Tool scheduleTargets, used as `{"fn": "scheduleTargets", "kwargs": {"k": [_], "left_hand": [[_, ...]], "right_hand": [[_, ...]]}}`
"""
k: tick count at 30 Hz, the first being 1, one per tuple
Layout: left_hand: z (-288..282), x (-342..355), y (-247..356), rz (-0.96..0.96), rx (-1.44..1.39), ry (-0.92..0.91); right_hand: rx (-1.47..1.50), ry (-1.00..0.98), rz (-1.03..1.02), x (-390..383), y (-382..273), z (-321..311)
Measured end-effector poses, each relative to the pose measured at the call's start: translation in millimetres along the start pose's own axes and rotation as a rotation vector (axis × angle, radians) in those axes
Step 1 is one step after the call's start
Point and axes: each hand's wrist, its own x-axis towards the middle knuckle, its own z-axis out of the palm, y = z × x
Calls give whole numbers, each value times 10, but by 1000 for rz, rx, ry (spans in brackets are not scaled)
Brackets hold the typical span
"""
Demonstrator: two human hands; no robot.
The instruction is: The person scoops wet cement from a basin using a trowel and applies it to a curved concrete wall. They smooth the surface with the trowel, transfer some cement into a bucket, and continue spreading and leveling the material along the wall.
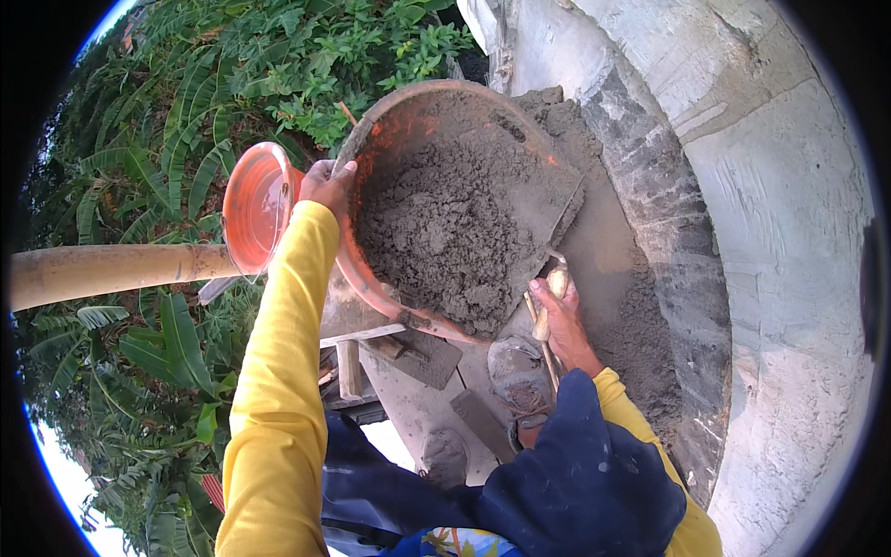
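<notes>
My left hand (327,186) is closed over the left rim of a large orange tub (367,290) of wet grey mortar (445,232). In my right hand (564,325) is the wooden handle of a trowel (568,212). The trowel's blade stands at the tub's right side, seen nearly edge-on, with mortar around it. A second thin wooden piece (541,320) shows beside the handle under my right fingers; its kind I cannot make out. Just left of my left hand is a smaller orange bucket (252,209) with some liquid in it.
A bamboo pole (121,271) reaches the small bucket from the left. Below the tub lie a wooden float (351,367), another trowel (429,360) and a board (483,425), near my boots (520,376). A curved concrete wall (780,241) rises right, mortar heaped along it; plants (186,121) fill the left.
</notes>
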Motion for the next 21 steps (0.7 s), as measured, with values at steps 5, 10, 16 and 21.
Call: {"fn": "scheduleTargets", "kwargs": {"k": [5, 10, 16, 21], "left_hand": [[43, -57, 169, -93, -6, 9], [-7, 96, 199, -130, 45, -18], [-27, 277, -101, -176, 103, 17], [58, 389, 113, -169, 217, 29]], "right_hand": [[-76, -28, -28, 38, -155, 39], [-132, -3, -149, 79, -195, 85], [-244, -44, -160, 116, -180, 48], [-201, 13, -228, 233, -124, 19]]}}
